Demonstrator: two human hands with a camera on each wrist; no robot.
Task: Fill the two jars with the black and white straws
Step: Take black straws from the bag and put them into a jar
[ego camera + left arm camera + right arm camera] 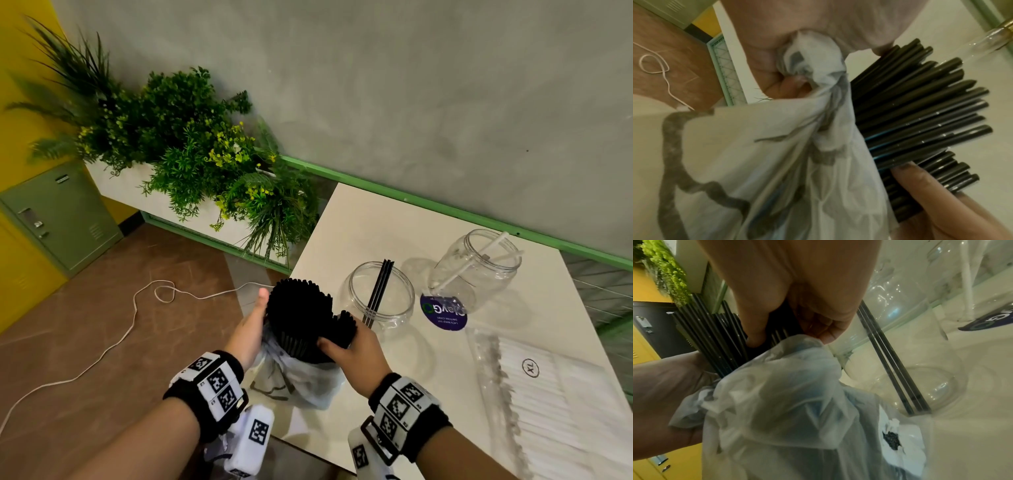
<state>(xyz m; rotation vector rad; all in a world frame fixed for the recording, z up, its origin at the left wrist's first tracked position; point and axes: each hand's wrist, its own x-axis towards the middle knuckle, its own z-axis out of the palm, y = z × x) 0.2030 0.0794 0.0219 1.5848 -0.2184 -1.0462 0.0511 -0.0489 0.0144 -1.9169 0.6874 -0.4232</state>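
Note:
A thick bundle of black straws (298, 315) sticks up out of a white plastic bag (301, 380) at the table's near left corner. My left hand (260, 308) grips the bunched bag (803, 65) against the bundle's left side, fingers curled. My right hand (337, 339) pinches a smaller clump of black straws (777, 331) at the bundle's right side. Just right of them stands a wide clear jar (376, 294) holding three black straws (378, 291). Behind it, a taller clear jar (476, 270) holds a few white straws (479, 260).
A clear pack of white straws (548, 394) marked XL lies at the table's right. A purple round sticker (443, 313) sits between the jars. Plants (205, 154), a green locker (58, 212) and a white cord (137, 308) on the floor are to the left.

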